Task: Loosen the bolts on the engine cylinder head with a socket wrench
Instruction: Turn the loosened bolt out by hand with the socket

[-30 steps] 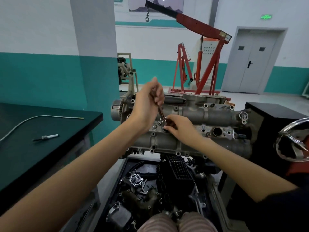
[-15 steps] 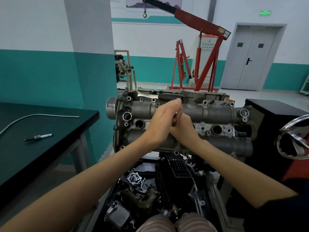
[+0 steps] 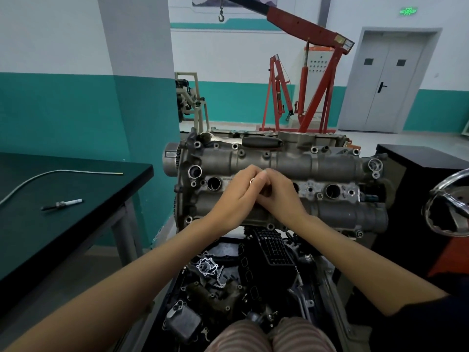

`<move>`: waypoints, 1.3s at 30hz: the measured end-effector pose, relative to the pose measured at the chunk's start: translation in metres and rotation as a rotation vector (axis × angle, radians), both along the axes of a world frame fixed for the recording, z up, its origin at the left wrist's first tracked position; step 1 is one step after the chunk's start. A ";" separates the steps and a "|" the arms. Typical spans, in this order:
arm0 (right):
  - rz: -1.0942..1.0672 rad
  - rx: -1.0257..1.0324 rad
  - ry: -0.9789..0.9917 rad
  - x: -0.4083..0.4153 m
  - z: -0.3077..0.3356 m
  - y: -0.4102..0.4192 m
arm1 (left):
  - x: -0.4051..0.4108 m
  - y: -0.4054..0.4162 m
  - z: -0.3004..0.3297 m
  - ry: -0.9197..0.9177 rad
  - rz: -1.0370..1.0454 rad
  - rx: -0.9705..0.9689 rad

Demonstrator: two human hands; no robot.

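The grey engine cylinder head (image 3: 330, 163) stands on a stand in front of me, with bolts and open bores along its face. Both hands meet over its middle. My left hand (image 3: 236, 199) curls round a small wrench (image 3: 251, 181); only a shiny tip of it shows between the fingers. My right hand (image 3: 279, 196) wraps against the left, its thumb on top, gripping the same tool. The bolt under the hands is hidden. A ratchet wrench with a black handle (image 3: 261, 142) lies along the top edge of the head.
A dark table (image 3: 76, 224) at the left carries a thin bent metal rod (image 3: 63, 172) and a spark plug (image 3: 62, 204). Below the head, a tray (image 3: 228, 283) holds several loose engine parts. A chrome handwheel (image 3: 449, 204) is at the right, and a red engine hoist (image 3: 304, 80) behind.
My left hand swung down from a raised position to the middle of the head and joined my right hand. The view shifted slightly upward.
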State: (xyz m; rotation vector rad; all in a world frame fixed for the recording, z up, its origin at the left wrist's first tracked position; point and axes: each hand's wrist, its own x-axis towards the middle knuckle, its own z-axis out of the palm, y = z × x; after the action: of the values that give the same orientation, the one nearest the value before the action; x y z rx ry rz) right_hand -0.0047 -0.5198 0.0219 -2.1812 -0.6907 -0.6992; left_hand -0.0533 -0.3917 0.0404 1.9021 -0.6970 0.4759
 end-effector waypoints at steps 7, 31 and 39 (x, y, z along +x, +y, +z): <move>0.069 0.057 0.010 0.002 -0.003 0.006 | -0.005 0.013 -0.017 -0.289 0.128 0.132; 0.018 -0.152 -0.098 0.005 -0.007 0.000 | 0.025 0.015 -0.016 -0.425 0.132 0.171; -0.005 -0.012 0.124 0.010 -0.005 0.003 | 0.022 0.014 -0.023 -0.379 0.200 0.013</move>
State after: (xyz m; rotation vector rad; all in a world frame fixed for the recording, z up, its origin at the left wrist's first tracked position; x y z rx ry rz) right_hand 0.0054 -0.5166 0.0173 -2.2166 -0.6268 -0.5589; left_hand -0.0318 -0.3778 0.0169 1.9224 -0.7544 0.9781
